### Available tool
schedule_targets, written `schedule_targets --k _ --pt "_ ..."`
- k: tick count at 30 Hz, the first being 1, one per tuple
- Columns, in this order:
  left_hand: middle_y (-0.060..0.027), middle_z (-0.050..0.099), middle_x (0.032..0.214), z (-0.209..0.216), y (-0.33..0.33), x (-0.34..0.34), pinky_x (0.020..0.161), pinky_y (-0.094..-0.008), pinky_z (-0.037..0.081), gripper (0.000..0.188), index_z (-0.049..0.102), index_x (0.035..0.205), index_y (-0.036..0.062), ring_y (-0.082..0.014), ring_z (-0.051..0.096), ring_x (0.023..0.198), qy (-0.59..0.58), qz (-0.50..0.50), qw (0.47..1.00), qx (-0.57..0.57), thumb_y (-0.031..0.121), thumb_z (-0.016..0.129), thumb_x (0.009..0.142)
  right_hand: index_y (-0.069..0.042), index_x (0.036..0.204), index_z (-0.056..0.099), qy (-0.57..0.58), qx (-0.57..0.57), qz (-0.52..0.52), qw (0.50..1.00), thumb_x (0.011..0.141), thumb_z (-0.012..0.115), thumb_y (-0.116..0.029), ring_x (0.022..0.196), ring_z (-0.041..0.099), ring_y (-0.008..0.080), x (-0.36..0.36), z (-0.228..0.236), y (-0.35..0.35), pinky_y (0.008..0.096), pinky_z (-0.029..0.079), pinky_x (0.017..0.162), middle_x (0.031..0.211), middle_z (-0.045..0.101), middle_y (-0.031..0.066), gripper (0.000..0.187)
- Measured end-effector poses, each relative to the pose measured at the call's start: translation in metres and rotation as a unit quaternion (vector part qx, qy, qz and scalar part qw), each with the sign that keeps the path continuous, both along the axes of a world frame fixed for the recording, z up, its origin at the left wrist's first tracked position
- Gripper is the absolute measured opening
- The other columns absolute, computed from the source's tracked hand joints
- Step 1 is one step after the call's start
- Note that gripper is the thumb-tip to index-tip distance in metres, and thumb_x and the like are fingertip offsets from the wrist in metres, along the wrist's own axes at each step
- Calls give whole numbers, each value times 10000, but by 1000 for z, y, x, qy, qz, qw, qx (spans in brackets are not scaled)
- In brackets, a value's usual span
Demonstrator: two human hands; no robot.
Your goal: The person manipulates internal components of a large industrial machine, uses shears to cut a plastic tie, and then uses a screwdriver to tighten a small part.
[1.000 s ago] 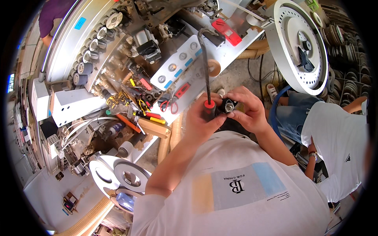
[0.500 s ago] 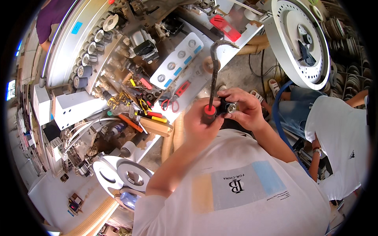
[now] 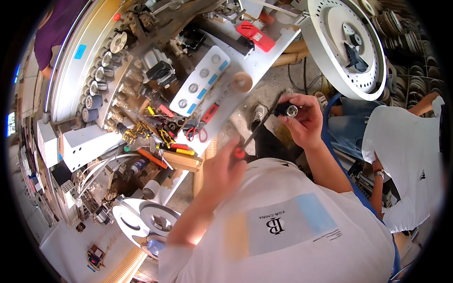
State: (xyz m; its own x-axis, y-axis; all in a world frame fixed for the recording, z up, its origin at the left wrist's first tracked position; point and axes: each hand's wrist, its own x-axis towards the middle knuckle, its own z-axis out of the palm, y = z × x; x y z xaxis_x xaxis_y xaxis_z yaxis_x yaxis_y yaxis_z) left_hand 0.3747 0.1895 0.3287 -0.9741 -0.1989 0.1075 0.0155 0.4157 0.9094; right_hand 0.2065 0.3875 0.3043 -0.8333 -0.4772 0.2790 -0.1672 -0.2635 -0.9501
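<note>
My left hand [image 3: 224, 165], blurred by motion, is closed round the red-and-black handle of a hooked hand tool [image 3: 259, 126]. The tool's dark shaft slants up and right, and its far end lies at or behind a black cylindrical part [image 3: 286, 110]; whether they touch I cannot tell. My right hand [image 3: 306, 123] pinches that part between thumb and fingers. A shiny metal end on it faces up towards me. Both hands are in front of my chest, off the bench edge.
On the white bench [image 3: 222, 134] lie red-handled scissors [image 3: 197, 133], a red case [image 3: 255, 36] and a white panel with round holes [image 3: 199, 80]. A large white wheel [image 3: 325, 52] stands at the upper right. Another person [image 3: 401, 155] in white is at the right.
My left hand has moved left and down, away from my right hand. The tool, upright before with its hook on top, now leans right. The black part stays in my right hand.
</note>
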Motion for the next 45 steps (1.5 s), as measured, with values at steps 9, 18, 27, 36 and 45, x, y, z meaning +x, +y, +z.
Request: schedule_targets --k 9,18,27,36,45 --pt "-168 695 914 -4 -1 5 610 -363 538 491 608 1340 25 -320 668 698 45 -61 996 -41 1 692 857 -56 1152 501 79 -9 -61 995 784 705 210 1196 628 311 -7 0 -6 387 565 949 1215 621 218 497" --pt "-84 653 818 -9 10 8 557 -384 512 544 624 1355 126 -286 644 672 27 -35 998 -34 34 725 829 -57 1143 592 241 141 -147 949 741 754 187 995 704 269 -13 15 -9 286 573 708 1118 693 215 498" --pt "-113 700 928 1 -23 14 656 -269 525 551 593 1397 44 -157 631 674 -38 -115 986 110 -25 698 861 -32 1226 615 254 185 -78 946 725 794 133 922 718 281 -11 20 4 295 544 669 1060 732 197 557" --pt "-10 648 889 -8 -1 30 587 -214 441 591 491 1497 74 -44 535 626 -115 -71 938 319 -58 608 933 -19 1166 675 313 233 -172 905 698 832 32 772 672 273 -13 32 -24 328 540 675 982 720 164 496" --pt "-65 697 1079 -14 -5 28 832 -250 525 528 569 1418 29 -115 655 931 -109 -36 956 269 11 708 909 78 1209 602 76 242 -83 964 1073 515 -301 835 648 148 -4 39 -32 271 519 808 1025 699 111 412"
